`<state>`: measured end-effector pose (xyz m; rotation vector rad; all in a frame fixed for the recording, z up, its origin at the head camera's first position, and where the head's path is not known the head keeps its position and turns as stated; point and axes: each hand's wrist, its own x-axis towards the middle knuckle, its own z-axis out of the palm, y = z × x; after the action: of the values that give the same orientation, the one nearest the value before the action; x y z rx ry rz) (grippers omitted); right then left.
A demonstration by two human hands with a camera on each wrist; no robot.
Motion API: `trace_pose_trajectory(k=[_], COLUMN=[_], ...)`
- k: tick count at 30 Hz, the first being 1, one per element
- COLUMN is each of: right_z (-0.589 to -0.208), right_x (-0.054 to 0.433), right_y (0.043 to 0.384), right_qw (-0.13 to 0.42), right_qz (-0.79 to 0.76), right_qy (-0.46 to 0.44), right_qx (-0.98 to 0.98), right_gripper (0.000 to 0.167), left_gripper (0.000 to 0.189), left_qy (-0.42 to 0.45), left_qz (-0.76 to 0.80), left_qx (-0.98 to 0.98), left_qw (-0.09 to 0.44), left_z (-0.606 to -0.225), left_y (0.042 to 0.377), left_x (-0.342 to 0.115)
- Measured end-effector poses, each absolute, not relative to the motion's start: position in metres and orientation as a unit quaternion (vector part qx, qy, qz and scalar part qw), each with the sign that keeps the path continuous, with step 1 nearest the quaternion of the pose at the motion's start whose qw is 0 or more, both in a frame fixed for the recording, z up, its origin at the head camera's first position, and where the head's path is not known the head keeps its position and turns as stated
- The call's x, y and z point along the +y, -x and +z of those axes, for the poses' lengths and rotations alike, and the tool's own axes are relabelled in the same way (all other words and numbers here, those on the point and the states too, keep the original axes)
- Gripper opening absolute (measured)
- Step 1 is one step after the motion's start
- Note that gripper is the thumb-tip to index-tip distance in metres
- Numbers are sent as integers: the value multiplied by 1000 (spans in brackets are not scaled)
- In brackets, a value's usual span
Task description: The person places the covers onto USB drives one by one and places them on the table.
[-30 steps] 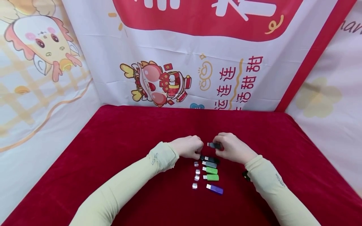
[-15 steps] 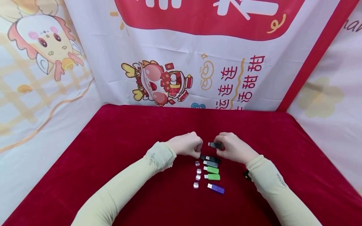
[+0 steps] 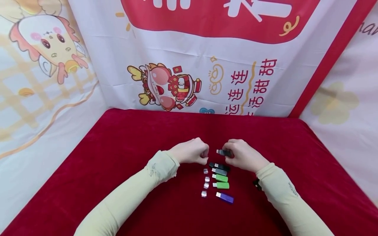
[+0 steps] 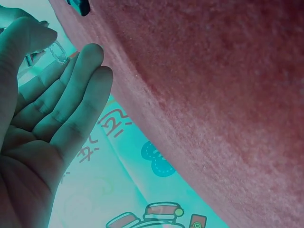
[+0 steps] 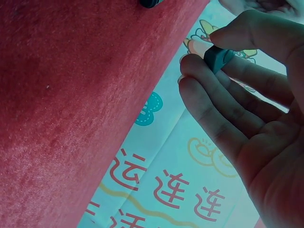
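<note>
My left hand pinches a small clear plastic cap between thumb and fingertips; the left wrist view shows it plainly. Facing it, my right hand holds a dark grey USB flash drive between thumb and fingers, its metal plug pointing left. The drive's dark end pokes out in the right wrist view. Just nearer than both hands lies a black USB flash drive with a small black cap at its left. Below it are a grey flash drive and a green flash drive.
Another green flash drive and a purple flash drive continue the column toward me. Several clear caps lie in a line to its left. Red cloth covers the table, with printed hangings around its back and sides.
My left hand has drawn slightly left, away from the black cap beside the black drive. My right hand stays nearly still with the dark grey drive.
</note>
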<state>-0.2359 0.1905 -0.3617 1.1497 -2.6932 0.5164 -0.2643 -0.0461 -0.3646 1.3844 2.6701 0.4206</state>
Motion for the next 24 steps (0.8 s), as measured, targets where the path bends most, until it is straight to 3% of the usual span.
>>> trace_pose_trajectory(k=[24], right_z=[-365], right_x=[189], right_y=[235], right_qw=[88], right_qz=[186], right_qy=[-396], right_qx=[-895], right_gripper=[23], left_gripper=[5], left_qy=[-440], left_qz=[181], left_qx=[880], left_qw=[-2], left_z=[-354], left_y=[245], left_x=[-65])
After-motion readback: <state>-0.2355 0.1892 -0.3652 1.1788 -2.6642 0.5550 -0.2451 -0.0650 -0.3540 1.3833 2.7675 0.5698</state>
